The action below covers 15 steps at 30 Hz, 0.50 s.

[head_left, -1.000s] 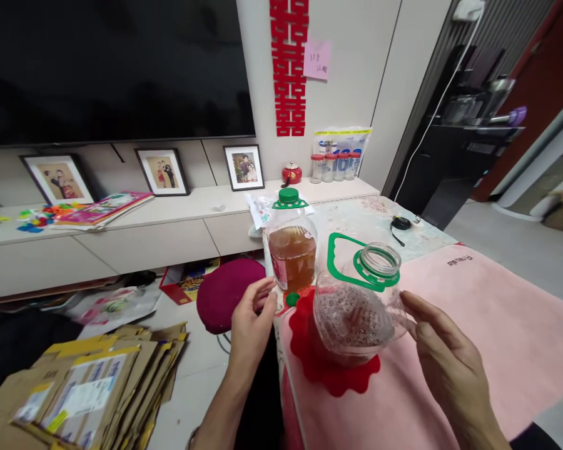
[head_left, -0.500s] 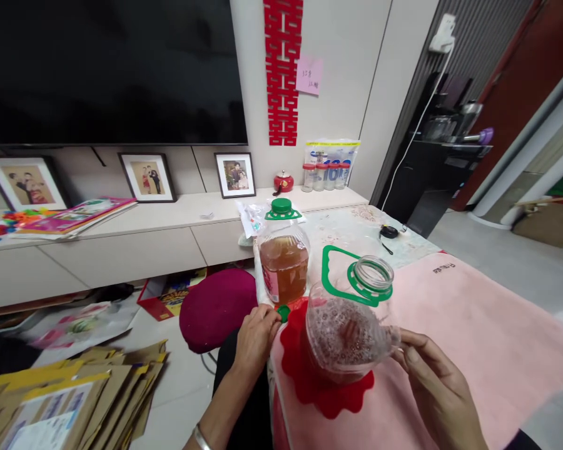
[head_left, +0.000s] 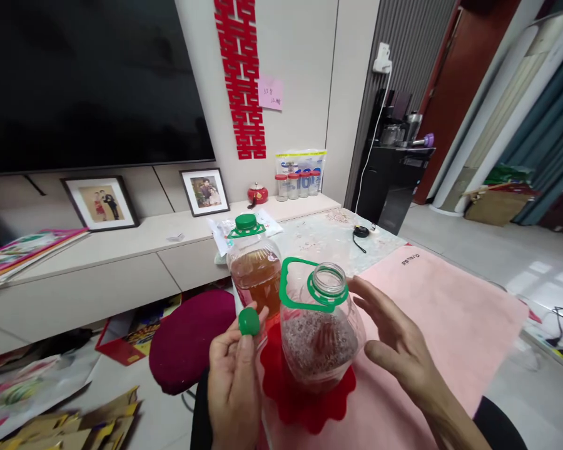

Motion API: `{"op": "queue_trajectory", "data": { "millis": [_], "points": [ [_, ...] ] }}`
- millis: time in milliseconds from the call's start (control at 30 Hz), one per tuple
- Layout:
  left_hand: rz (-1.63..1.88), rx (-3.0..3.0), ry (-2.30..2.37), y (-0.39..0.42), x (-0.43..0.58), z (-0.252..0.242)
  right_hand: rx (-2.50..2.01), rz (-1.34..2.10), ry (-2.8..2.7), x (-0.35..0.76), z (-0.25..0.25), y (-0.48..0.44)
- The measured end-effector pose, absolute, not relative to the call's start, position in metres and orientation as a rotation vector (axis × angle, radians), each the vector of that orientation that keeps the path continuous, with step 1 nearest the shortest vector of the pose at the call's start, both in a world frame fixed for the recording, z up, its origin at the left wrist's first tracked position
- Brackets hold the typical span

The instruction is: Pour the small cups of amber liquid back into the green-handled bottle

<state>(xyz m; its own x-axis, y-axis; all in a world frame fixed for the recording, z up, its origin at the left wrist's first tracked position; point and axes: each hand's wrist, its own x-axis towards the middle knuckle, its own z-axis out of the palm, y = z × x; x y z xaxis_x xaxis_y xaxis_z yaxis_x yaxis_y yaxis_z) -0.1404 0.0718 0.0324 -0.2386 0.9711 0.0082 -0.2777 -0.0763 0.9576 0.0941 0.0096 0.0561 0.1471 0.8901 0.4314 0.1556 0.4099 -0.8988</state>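
Between the fingers of my left hand [head_left: 237, 375] is a small green screw cap [head_left: 249, 321], held up left of the near jug. That clear plastic jug [head_left: 321, 350] stands upright and uncapped on a red scalloped mat [head_left: 316, 412], with a green handle ring [head_left: 288, 284] around its neck. Foam and some liquid show inside it. My right hand [head_left: 398, 350] has its fingers spread along the jug's right side; whether it touches the plastic I cannot tell. Behind stands a second jug [head_left: 256, 269] of amber-brown liquid, closed with a green cap [head_left: 246, 221].
A pink cloth [head_left: 431, 312] covers the near tabletop. A black tape measure [head_left: 361, 232] lies farther back. Several red-lidded jars [head_left: 293, 186] and a red pot [head_left: 258, 194] stand on the white cabinet [head_left: 117, 262]. A maroon stool [head_left: 192, 344] is at the left.
My left hand has lifted the green cap off the table edge. My right hand has let go of the clear jug's side and opened. The view has turned to the right.
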Motion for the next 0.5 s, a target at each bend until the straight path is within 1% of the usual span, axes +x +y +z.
{"op": "queue_trajectory", "data": {
  "millis": [100,233,333,500],
  "points": [
    [1.581,0.801,1.176,0.070,-0.113,0.038,-0.940,0.920,-1.275,0.091,0.043,0.018],
    [1.542,0.841,1.300,0.075,-0.096,0.023,-0.844,1.096,-1.148,0.081,0.012,0.016],
    [1.551,0.871,1.350,0.074,-0.090,0.015,-0.794,1.117,-1.173,0.067,0.004,0.018],
    [1.682,0.951,1.363,0.074,-0.085,0.006,-0.739,1.045,-1.141,0.055,0.004,0.027]
  ]
}}
